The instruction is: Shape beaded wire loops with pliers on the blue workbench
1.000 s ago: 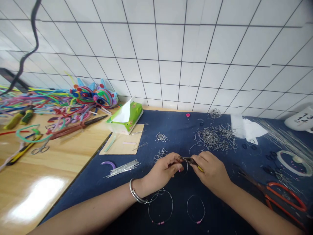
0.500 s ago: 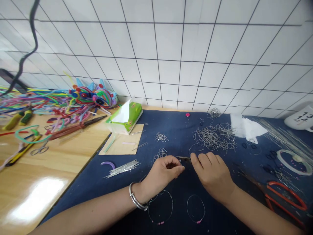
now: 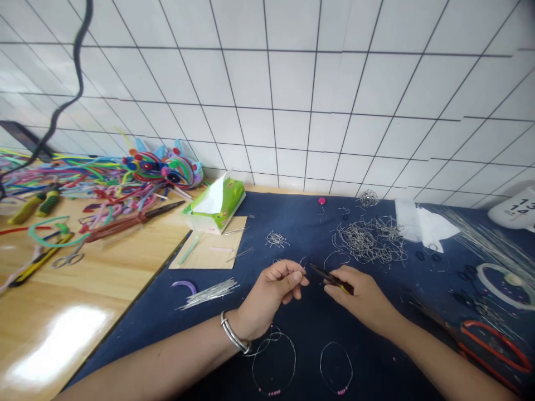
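1. Loops of thin silver wire lie on the dark blue cloth at the near edge: a left loop (image 3: 295,356) and a smaller right loop (image 3: 321,362), each with small pink beads at its near side.
2. Left hand (image 3: 278,289), with a silver bangle (image 3: 232,334) at the wrist, reaches in above the loops; its thumb and fingers are pinched together on a fine wire piece (image 3: 301,263), whose end sticks up past the fingertips.
3. Right hand (image 3: 363,295) is closed around dark-nosed pliers with yellow-and-black handles (image 3: 328,275). The nose points left, near the left fingertips but apart from them. Whether its jaws are parted is too small to tell.
4. Scissors with orange-red handles (image 3: 495,346) lie to the near right, beyond the right forearm.
5. A bundle of straight silver wires (image 3: 211,293) lies left of the left hand, just beside a purple curved strip (image 3: 189,285).
6. Farther back, a tangled heap of wire (image 3: 368,240) lies right of a small wire pile (image 3: 276,239); a green tissue pack (image 3: 221,205) sits on the far part of a tan sheet (image 3: 207,253).
7. At the far right stands a white mug (image 3: 513,210); at the far left, colourful fuzzy stems (image 3: 83,174) cover the wooden table (image 3: 121,250), before a white tiled wall (image 3: 292,72).
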Motion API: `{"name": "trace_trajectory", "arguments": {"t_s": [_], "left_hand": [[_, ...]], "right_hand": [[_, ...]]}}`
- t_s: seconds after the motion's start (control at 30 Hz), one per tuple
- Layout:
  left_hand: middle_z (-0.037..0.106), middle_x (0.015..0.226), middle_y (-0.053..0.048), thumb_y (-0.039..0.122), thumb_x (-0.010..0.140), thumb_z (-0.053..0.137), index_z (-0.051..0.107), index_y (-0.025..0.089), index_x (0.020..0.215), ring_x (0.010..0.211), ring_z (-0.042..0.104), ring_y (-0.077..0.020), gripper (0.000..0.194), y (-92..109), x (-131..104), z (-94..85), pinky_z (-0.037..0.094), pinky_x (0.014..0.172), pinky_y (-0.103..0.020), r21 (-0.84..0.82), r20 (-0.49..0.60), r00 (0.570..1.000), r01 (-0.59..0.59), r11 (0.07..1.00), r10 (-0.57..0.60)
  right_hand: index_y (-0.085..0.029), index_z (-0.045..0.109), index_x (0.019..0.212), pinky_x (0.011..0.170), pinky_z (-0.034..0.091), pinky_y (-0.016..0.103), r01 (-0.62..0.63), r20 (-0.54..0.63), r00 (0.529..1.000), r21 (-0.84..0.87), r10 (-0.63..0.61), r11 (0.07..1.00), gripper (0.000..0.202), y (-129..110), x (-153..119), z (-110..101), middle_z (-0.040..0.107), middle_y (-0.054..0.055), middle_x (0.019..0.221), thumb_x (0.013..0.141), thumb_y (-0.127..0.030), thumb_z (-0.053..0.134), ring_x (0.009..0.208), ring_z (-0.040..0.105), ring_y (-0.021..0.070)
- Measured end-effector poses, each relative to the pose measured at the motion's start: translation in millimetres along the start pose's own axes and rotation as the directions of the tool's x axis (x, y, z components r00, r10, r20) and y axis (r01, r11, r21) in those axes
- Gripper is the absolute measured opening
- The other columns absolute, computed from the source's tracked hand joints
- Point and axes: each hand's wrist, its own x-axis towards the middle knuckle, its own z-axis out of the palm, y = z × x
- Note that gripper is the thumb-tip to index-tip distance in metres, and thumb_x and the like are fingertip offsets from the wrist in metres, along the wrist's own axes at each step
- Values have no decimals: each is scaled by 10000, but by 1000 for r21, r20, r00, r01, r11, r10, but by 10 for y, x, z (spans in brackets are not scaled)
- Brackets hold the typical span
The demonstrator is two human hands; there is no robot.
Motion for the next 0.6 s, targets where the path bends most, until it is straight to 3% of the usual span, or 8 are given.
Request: {"name": "trace_trajectory", "arguments": {"t_s": [0.1, 0.23, 0.43, 0.6], "left_hand": [[610, 759, -29, 274, 803, 569, 552, 137, 850, 562, 499, -67, 145, -1, -5, 5, 282, 471, -175, -33, 21, 1000, -3, 999, 4], [602, 741, -24, 261, 806, 570, 553, 138, 834, 564, 502, -65, 127, 5, -17, 17, 287, 474, -172, -73, 55, 998, -4, 997, 8], [599, 751, -23, 262, 803, 575, 553, 146, 830, 570, 508, -67, 121, 10, -35, 38, 300, 481, -176, -172, 112, 993, 50, 984, -31], [598, 755, -28, 247, 820, 553, 556, 141, 834, 571, 506, -67, 107, 5, -42, 43, 304, 490, -182, -175, 146, 989, 53, 983, -28]], "right_hand": [[-202, 591, 776, 573, 392, 223, -65, 94, 994, 157, 51, 985, 148, -64, -10, -42, 537, -12, 706, 830, -299, 493, 647, 519, 116], [-199, 596, 780, 556, 387, 219, -58, 106, 994, 198, 38, 978, 157, -122, -36, -44, 535, -11, 697, 833, -301, 488, 639, 512, 117], [-201, 586, 769, 578, 396, 236, -26, -6, 1000, 43, 26, 999, 128, -166, -75, 32, 519, -5, 693, 832, -263, 493, 650, 503, 124], [-197, 578, 834, 675, 405, 288, 76, -141, 986, -128, -94, 989, 115, -124, -92, 82, 533, 30, 774, 842, -252, 477, 744, 496, 158]]}}
